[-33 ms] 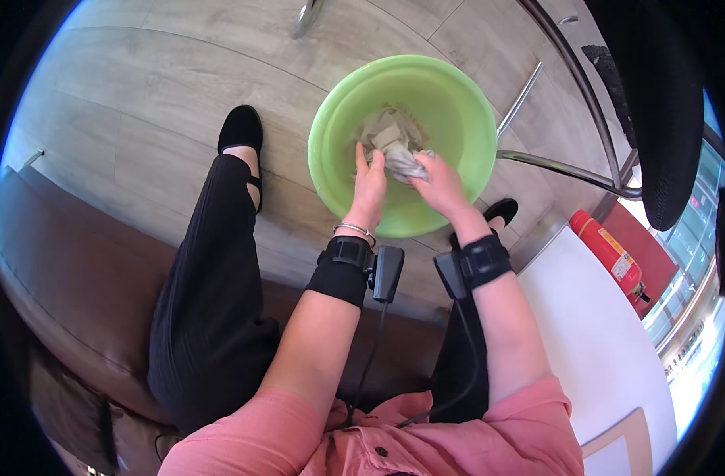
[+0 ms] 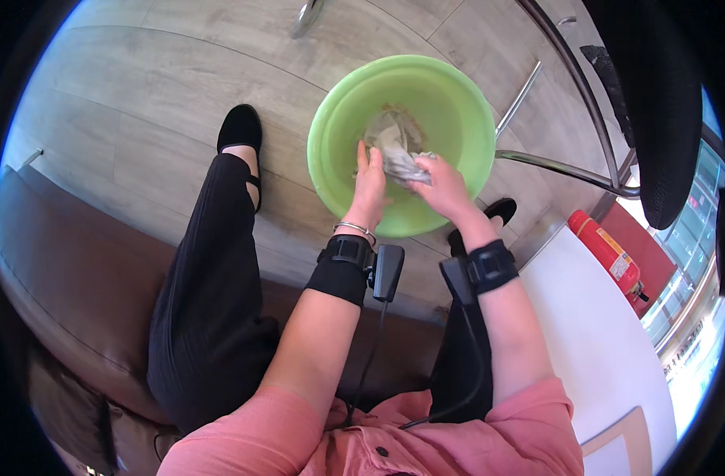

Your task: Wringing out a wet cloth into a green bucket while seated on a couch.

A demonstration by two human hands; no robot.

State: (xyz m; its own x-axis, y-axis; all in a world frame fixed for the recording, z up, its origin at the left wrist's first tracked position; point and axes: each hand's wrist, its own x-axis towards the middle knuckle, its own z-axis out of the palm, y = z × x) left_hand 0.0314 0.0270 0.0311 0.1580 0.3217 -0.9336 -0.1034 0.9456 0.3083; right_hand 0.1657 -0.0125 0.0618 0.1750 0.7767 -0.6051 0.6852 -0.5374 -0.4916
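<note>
A light green plastic basin (image 2: 324, 170) stands on the floor in front of me, with a crumpled pale grey cloth (image 2: 396, 133) inside it. My right hand (image 2: 442, 186) is closed around a bunched part of this cloth, on the cloth's right side. Against the cloth's left side rests my left hand (image 2: 369, 186), its thumb and forefinger stretched upward and apart. The other fingers of that hand are mostly hidden. Under the cloth, the bottom of the basin shows only in part.
Chrome chair legs (image 2: 565, 168) reach close to the basin's right side. A red fire extinguisher (image 2: 604, 247) lies beyond a white surface (image 2: 588, 349) on my right. I sit on a brown sofa (image 2: 84, 270); black cables (image 2: 369, 349) hang from my wrist devices.
My right hand and forearm have shifted slightly to the right. The cloth has changed shape and sits a little further right. My left hand has hardly moved.
</note>
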